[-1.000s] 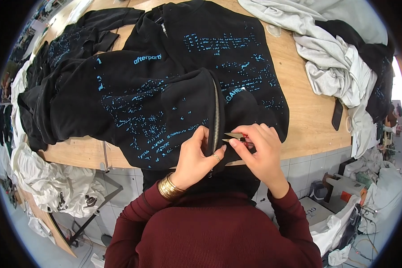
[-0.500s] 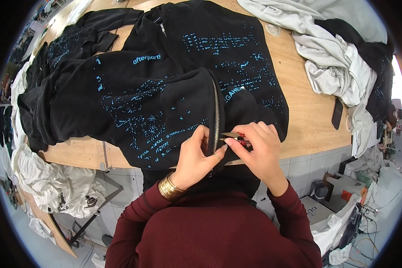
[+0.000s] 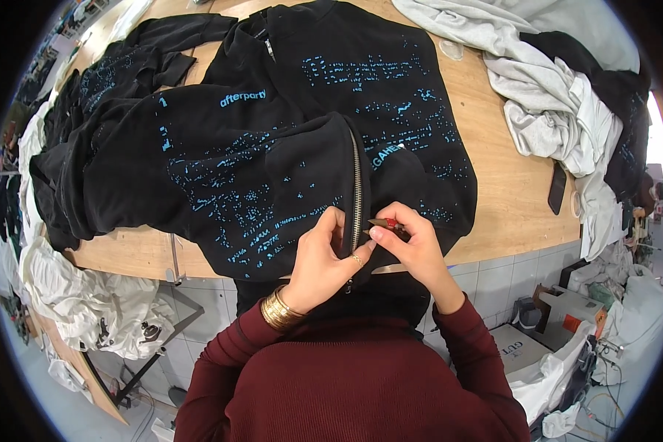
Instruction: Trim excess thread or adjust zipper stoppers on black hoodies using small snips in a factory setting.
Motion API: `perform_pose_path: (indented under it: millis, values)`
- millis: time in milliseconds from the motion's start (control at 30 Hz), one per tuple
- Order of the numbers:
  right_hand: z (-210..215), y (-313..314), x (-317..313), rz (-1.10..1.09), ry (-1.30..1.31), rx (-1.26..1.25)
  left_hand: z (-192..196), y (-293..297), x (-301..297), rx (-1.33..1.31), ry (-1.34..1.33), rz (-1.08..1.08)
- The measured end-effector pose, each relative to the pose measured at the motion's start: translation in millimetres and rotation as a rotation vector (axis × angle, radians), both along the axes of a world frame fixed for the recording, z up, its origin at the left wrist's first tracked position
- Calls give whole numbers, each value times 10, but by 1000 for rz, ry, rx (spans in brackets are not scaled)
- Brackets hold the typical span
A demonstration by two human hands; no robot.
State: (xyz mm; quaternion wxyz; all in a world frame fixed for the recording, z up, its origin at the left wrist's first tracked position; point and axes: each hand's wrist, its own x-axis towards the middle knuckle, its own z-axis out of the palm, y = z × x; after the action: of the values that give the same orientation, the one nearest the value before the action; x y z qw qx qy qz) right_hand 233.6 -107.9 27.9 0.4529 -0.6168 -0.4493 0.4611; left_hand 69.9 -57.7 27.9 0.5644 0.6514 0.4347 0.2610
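Zip: we have the metal zip near the front edge, running up the edge of a black jacket with blue print.
Left hand: our left hand is pinched on the zip's lower stretch, thumb against fingers; ring and gold bracelets worn.
Right hand: our right hand is closed around small red-handled snips, tips pointing left, just beside the zip; contact with cloth we cannot tell.
In the way: our fingers cover part of the zip's lower end and most of the snips' handles. Black cloth overlaps behind; one garment or two, we cannot tell.
Far left: more dark printed clothing, bunched.
Right side: grey cloth in a twisted heap, a black garment against it; a dark phone near its lower folds.
Surface: pale wooden surface, bare between jacket and grey heap.
Below left: crumpled white plastic, beside a dark metal leg.
Room: pale tiled floor; a grey box and loose cables at lower right.
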Motion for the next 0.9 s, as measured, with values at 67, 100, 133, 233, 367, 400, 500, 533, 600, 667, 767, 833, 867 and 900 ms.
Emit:
perform_pose_path:
  millis: [67,100,133,233,367,400,500,533,600,667,767,833,867,900]
  values:
    - [-4,2,23,48,-185,118,-15,-4,0,-13,0,-2]
    - [4,3,19,47,-186,118,-23,-4,2,-25,0,-4]
    - [18,6,8,45,-94,92,-35,-8,7,-25,0,-4]
    - [55,13,-17,33,38,26,-67,-10,29,-30,-80,8]
    - [155,43,-60,-32,213,27,-115,75,65,33,-44,40]
    - [193,45,-56,-33,226,31,-162,121,89,49,-53,64]
    - [233,47,10,-52,219,61,-161,210,92,55,21,71]
    - [215,34,51,-81,251,50,-148,210,86,55,18,71]
    - [177,28,84,-169,200,45,-116,193,73,-7,13,39]
    - [209,93,-33,-217,-6,195,-161,165,72,-5,-11,47]
    - [140,57,-111,-132,-95,164,-188,134,74,-20,-38,48]
    - [132,31,-132,-123,13,136,-211,129,64,-35,-38,45]
    - [134,28,-124,-98,74,127,-245,131,49,-91,-117,14]
    - [223,-9,-69,19,85,105,-262,136,27,-146,-196,-18]
